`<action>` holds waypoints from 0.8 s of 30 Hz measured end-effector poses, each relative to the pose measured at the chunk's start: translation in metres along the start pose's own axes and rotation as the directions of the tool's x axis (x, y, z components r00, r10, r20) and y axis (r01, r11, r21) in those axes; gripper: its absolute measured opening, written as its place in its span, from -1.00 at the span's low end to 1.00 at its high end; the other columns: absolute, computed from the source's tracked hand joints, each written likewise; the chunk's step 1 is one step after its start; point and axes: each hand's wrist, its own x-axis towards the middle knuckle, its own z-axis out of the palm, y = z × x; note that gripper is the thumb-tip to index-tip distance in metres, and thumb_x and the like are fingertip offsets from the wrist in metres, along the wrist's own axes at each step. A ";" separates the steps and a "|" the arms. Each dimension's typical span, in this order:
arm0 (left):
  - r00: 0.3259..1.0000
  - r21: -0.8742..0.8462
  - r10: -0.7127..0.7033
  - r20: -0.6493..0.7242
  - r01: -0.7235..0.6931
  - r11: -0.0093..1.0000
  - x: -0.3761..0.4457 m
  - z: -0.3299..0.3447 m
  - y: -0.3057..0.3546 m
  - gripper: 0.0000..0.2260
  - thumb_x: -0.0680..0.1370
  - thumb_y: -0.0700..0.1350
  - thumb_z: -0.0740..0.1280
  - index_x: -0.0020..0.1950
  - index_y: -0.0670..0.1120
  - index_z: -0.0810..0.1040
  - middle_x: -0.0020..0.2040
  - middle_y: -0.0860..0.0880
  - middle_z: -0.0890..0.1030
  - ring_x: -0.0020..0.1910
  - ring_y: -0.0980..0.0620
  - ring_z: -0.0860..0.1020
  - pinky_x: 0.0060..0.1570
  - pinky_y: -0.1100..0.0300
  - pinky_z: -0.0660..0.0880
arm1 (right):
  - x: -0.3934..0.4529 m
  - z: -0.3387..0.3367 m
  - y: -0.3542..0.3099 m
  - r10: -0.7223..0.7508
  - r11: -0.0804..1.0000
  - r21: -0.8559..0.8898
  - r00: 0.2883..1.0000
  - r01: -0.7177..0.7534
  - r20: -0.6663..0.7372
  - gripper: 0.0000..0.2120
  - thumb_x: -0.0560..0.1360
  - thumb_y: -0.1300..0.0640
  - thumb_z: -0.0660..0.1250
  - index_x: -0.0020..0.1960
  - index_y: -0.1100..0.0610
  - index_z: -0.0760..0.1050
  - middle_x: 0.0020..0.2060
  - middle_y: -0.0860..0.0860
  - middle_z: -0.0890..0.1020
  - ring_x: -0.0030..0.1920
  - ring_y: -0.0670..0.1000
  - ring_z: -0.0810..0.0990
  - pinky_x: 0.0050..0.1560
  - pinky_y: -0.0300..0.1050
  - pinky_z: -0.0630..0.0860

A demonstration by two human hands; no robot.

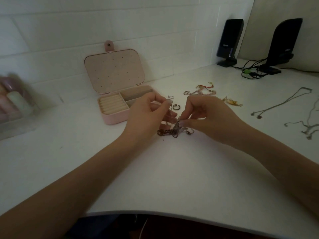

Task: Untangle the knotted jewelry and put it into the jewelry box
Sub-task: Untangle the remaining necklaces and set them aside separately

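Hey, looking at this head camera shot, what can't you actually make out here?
- Tangled chains: too small and dim to tell how many pieces are knotted.
- Jewelry box: the left hand covers its right compartments.
- Necklaces: cut off by the right edge.
- Containers at far left: blurred.
- Right hand: the fingertip grip is unclear.

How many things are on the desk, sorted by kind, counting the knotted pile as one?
Jewelry boxes: 1, pink and open
Speakers: 2, black
Knotted jewelry piles: 1, pinched by the left hand and right hand
Loose rings: 2
Loose bracelets and necklaces at right: too tangled to count
Total counted: 6
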 end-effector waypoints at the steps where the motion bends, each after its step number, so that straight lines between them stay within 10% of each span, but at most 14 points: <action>1: 1.000 -0.015 0.016 0.017 -0.016 1.000 0.000 0.000 0.000 -0.91 0.55 -0.22 0.35 -0.14 -0.14 0.49 -0.37 -0.05 0.66 -0.36 0.03 0.65 -0.35 0.16 0.61 | 0.001 0.000 -0.001 0.007 1.000 0.024 1.000 -0.006 -0.012 -0.86 0.36 0.22 0.51 -0.24 0.13 0.54 -0.33 -0.10 0.66 -0.25 0.10 0.64 -0.14 -0.05 0.55; 9: 0.984 -0.100 0.045 0.170 -0.028 0.995 0.002 -0.009 0.004 -0.84 0.42 -0.39 0.42 -0.17 -0.16 0.53 -0.36 -0.03 0.66 -0.33 0.09 0.64 -0.22 0.24 0.61 | 0.002 -0.005 -0.003 0.137 0.952 0.278 0.990 -0.130 -0.007 -0.95 0.48 0.19 0.40 -0.15 0.14 0.55 -0.34 -0.12 0.61 -0.25 -0.06 0.57 -0.09 -0.19 0.51; 18: 0.956 -0.522 -0.171 0.237 0.274 0.808 0.012 -0.013 0.006 -0.91 0.51 -0.34 0.29 -0.13 -0.19 0.55 -0.28 -0.06 0.66 -0.36 0.13 0.59 -0.28 0.29 0.59 | 0.008 -0.018 -0.001 0.285 0.364 0.879 0.935 -0.308 0.210 -0.93 0.44 0.23 0.28 -0.19 0.13 0.41 -0.31 -0.01 0.46 -0.36 -0.10 0.40 -0.30 -0.26 0.44; 24: 0.953 -0.611 -0.224 0.205 0.304 0.731 0.015 -0.014 0.005 -0.91 0.53 -0.32 0.28 -0.12 -0.19 0.56 -0.25 -0.07 0.66 -0.40 0.15 0.57 -0.33 0.27 0.59 | 0.006 -0.021 0.003 0.276 0.278 0.872 0.903 -0.404 0.331 -0.94 0.49 0.21 0.25 -0.16 0.10 0.41 -0.41 -0.05 0.32 -0.43 -0.10 0.19 -0.35 -0.24 0.25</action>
